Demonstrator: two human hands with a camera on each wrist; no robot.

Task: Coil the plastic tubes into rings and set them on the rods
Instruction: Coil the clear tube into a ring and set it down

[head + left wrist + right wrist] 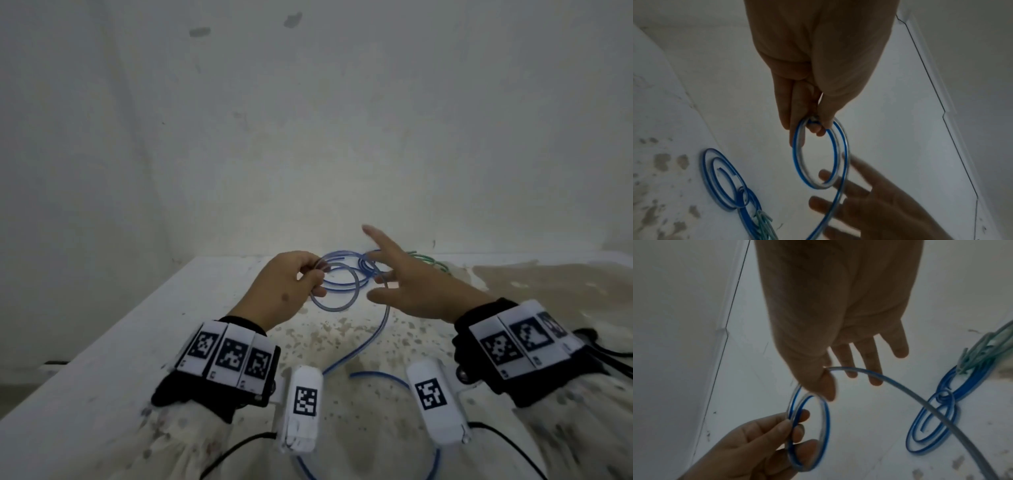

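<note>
My left hand (308,274) pinches a small coil of clear tube with a blue stripe (329,310) between thumb and fingers, holding the ring (797,162) upright above the table. My right hand (380,274) is just right of it, with its fingers spread and straight. The tube's loose tail (910,391) runs out from between the thumb and forefinger. That tail (356,349) trails down across the table toward me. In the right wrist view the left hand (793,428) holds the ring (826,426) at lower left. No rods are in view.
A second blue tube coil (363,263) lies on the white, brown-stained table (137,325) behind my hands, with green tubes (424,258) beside it near the wall. The same coil (705,170) and green tubes (762,224) appear in the left wrist view.
</note>
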